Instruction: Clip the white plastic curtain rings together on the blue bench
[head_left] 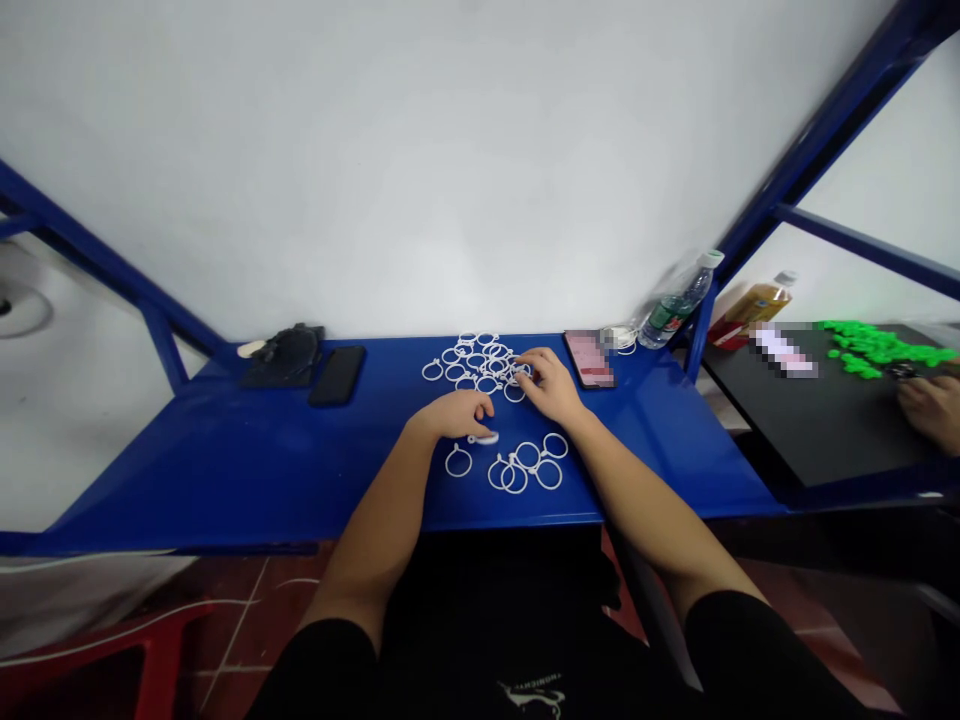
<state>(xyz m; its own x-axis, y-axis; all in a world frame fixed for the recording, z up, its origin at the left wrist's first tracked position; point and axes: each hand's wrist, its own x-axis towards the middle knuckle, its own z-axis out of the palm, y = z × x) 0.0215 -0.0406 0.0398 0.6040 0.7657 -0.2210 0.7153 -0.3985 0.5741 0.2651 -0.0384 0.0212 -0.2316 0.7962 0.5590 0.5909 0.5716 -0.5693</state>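
My left hand point(456, 413) hovers over the blue table, palm down, fingers bent and thumb apart from the forefinger. Just below its fingertips a white plastic ring point(486, 438) with a small loop shows tilted, nearly edge-on; it appears clear of the fingers. My right hand point(553, 388) reaches to the right side of a pile of similar white rings point(476, 362), thumb and fingers spread at the outermost ones. Nearer to me lies a loose group of several rings point(527, 456), and a single ring point(458, 461) rests left of them.
On the blue table point(225, 460) are a black phone point(337, 376), a dark crumpled item point(289, 352), a lit phone point(590, 358), a white cable point(624, 340) and a water bottle point(675, 310). At right, another person's hand point(934, 408) is near green pieces point(877, 345) on a black table.
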